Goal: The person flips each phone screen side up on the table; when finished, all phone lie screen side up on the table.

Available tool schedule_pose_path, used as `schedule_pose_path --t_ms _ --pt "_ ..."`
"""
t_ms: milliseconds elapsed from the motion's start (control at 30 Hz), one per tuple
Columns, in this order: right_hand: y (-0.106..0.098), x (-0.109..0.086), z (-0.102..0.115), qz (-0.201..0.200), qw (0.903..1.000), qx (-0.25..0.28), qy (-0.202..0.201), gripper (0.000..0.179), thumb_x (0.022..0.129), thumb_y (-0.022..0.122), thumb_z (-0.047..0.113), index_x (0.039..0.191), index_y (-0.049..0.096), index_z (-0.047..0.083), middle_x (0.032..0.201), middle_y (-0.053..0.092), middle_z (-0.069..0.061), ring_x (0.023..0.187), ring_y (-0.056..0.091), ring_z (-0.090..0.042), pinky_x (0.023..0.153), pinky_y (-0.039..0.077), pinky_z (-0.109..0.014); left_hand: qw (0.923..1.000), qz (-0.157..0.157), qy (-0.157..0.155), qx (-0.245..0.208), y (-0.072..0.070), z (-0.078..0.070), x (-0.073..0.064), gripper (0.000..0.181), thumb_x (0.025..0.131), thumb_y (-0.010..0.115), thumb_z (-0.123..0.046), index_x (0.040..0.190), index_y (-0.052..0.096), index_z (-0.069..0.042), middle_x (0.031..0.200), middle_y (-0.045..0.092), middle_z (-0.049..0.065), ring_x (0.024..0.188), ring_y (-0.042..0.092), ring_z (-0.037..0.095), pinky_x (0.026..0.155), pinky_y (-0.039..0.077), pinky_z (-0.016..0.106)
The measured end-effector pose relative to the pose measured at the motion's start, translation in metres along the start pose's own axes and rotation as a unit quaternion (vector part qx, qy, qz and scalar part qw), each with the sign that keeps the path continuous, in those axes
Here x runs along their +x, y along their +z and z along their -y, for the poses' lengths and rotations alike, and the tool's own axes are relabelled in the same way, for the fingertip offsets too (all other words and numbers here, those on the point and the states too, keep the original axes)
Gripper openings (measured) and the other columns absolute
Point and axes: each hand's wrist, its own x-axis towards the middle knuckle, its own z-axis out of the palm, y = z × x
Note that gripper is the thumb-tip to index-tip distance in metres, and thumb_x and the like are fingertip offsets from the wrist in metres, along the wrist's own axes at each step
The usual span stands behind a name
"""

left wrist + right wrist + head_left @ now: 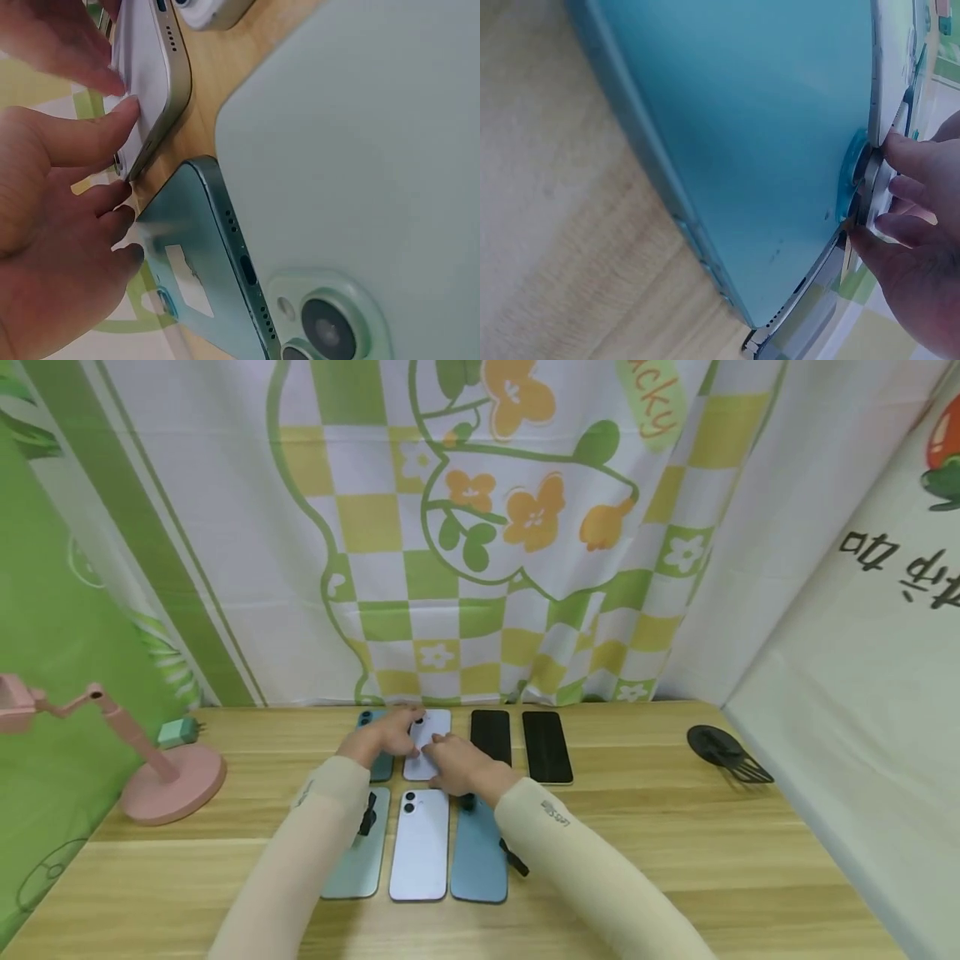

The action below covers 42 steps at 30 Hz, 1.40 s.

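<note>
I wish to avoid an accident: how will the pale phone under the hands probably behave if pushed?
The pale phone should stay stiff, being a flat slab. Its smooth-looking back may be slippery. Broad and thin, it would likely slide rather than roll or tip.

1. The lavender phone point(439, 722) has a pale back, a light frame, and small round holes beside a port along its near end.
2. It lies back side up, camera end farthest from the person.
3. It sits in the desk's point(750, 860) back row, beside a teal phone point(385, 768).
</note>
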Motion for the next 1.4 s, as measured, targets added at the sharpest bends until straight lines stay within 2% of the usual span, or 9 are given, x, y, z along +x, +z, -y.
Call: schedule_pose_path --t_ms 367,667,833,933,1067,1133,1233,1300,1400 --pt "0.003 0.003 -0.002 0.002 1.0000 -0.008 0.003 0.053 0.101 0.068 0.029 0.149 0.055 0.008 0.163 0.046 -0.015 0.151 0.045 -0.034 0.125 0.041 -0.041 0.9994 0.004 0.010 -0.034 -0.002 0.001 0.006 0.083 0.088 0.070 -0.003 0.158 0.029 0.011 0.168 0.029 0.030 0.158 0.027 0.045 0.132 0.023 0.052" --pt "0.002 0.003 -0.002 0.011 0.9999 -0.003 0.002 0.059 0.102 0.067 0.025 0.155 0.048 0.011 0.166 0.042 -0.014 0.155 0.041 -0.034 0.126 0.039 -0.041 0.9933 -0.062 0.017 -0.097 -0.003 0.004 0.009 0.082 0.075 0.057 0.008 0.153 0.035 0.016 0.161 0.038 0.034 0.155 0.032 0.046 0.130 0.028 0.053" --pt "-0.001 0.001 -0.003 0.013 0.9996 0.020 0.012 0.064 0.101 0.067 0.024 0.159 0.042 0.010 0.168 0.040 -0.013 0.155 0.040 -0.029 0.127 0.038 -0.040 0.9836 -0.090 0.004 -0.156 -0.003 0.002 0.010 0.078 0.077 0.054 0.010 0.153 0.036 0.015 0.159 0.041 0.034 0.152 0.038 0.046 0.126 0.036 0.053" --pt "-0.002 0.001 -0.004 0.011 0.9992 0.036 0.013 0.065 0.101 0.068 0.022 0.159 0.041 0.009 0.167 0.041 -0.012 0.154 0.042 -0.027 0.127 0.038 -0.039 0.9712 -0.117 -0.013 -0.207 -0.002 0.002 0.009 0.075 0.077 0.050 0.012 0.152 0.041 0.012 0.156 0.046 0.034 0.148 0.044 0.046 0.122 0.043 0.051" --pt "-0.003 0.000 -0.006 0.002 0.9983 0.057 0.014 0.066 0.100 0.069 0.020 0.158 0.042 0.008 0.164 0.047 -0.012 0.149 0.049 -0.026 0.124 0.042 -0.038 0.9471 -0.149 -0.031 -0.282 0.001 0.005 0.009 0.071 0.079 0.048 0.015 0.150 0.046 0.008 0.154 0.050 0.030 0.144 0.050 0.042 0.111 0.053 0.043" --pt "-0.003 -0.001 -0.007 0.000 0.9972 0.072 0.019 0.067 0.099 0.071 0.020 0.158 0.042 0.009 0.161 0.050 -0.012 0.146 0.052 -0.025 0.122 0.044 -0.038 0.9317 -0.159 -0.037 -0.324 0.003 0.006 0.008 0.069 0.081 0.048 0.017 0.149 0.047 0.007 0.153 0.051 0.030 0.137 0.055 0.040 0.098 0.058 0.036" --pt "-0.006 -0.002 -0.009 0.001 0.9943 0.104 0.024 0.073 0.097 0.073 0.018 0.161 0.037 0.013 0.159 0.052 -0.013 0.142 0.055 -0.026 0.119 0.047 -0.040 0.9017 -0.162 -0.046 -0.398 0.005 0.009 0.007 0.068 0.085 0.048 0.019 0.152 0.044 0.006 0.154 0.049 0.029 0.127 0.059 0.035 0.083 0.058 0.027" --pt "-0.008 -0.003 -0.011 0.001 0.9925 0.121 0.018 0.078 0.096 0.074 0.017 0.163 0.034 0.014 0.159 0.052 -0.014 0.141 0.056 -0.026 0.118 0.048 -0.040 0.8830 -0.151 -0.051 -0.442 0.005 0.010 0.006 0.066 0.089 0.050 0.017 0.154 0.041 0.007 0.155 0.046 0.030 0.124 0.060 0.033 0.087 0.060 0.028" --pt "-0.013 -0.003 -0.016 -0.009 0.9888 0.149 0.002 0.081 0.094 0.076 0.013 0.163 0.034 0.013 0.154 0.056 -0.017 0.132 0.060 -0.025 0.111 0.052 -0.039 0.8674 -0.128 -0.061 -0.477 0.004 0.010 0.006 0.062 0.094 0.054 0.012 0.155 0.041 0.008 0.157 0.046 0.030 0.129 0.060 0.029 0.104 0.058 0.034"
